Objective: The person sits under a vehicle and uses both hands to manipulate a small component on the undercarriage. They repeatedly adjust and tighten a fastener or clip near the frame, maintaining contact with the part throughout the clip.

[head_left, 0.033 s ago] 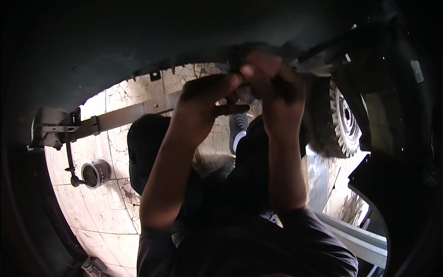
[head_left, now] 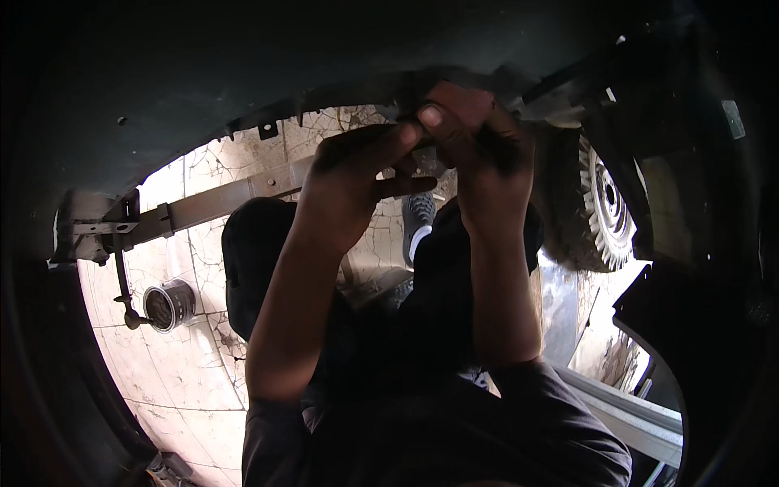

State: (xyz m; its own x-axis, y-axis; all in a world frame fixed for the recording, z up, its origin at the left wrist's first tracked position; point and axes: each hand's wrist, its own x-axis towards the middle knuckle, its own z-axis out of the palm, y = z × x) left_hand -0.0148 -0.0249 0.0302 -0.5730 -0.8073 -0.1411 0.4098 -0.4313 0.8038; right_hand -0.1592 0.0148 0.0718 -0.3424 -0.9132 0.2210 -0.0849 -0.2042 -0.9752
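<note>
Both my hands are raised close together at the lower edge of a large dark panel [head_left: 243, 73]. My left hand [head_left: 349, 166] is closed, its thumb tip meeting my right thumb and one finger sticking out to the right. What lies in its grip is hidden in shadow. My right hand [head_left: 495, 174] is closed round a flat reddish piece [head_left: 461, 104], which shows between its thumb and fingers just under the panel edge. Whether the left fingers touch this piece too, I cannot tell.
A metal beam [head_left: 231, 197] crosses on the left, ending at a bracket [head_left: 97, 226]. Below it, an open can [head_left: 170, 306] stands on the cracked tile floor [head_left: 174, 373]. To the right is a treaded wheel [head_left: 604, 203]; a grey metal rail [head_left: 625, 418] runs below it.
The view has shifted very slightly. My hands keep the same pose at the panel edge, and the reddish piece shows more sharply.
</note>
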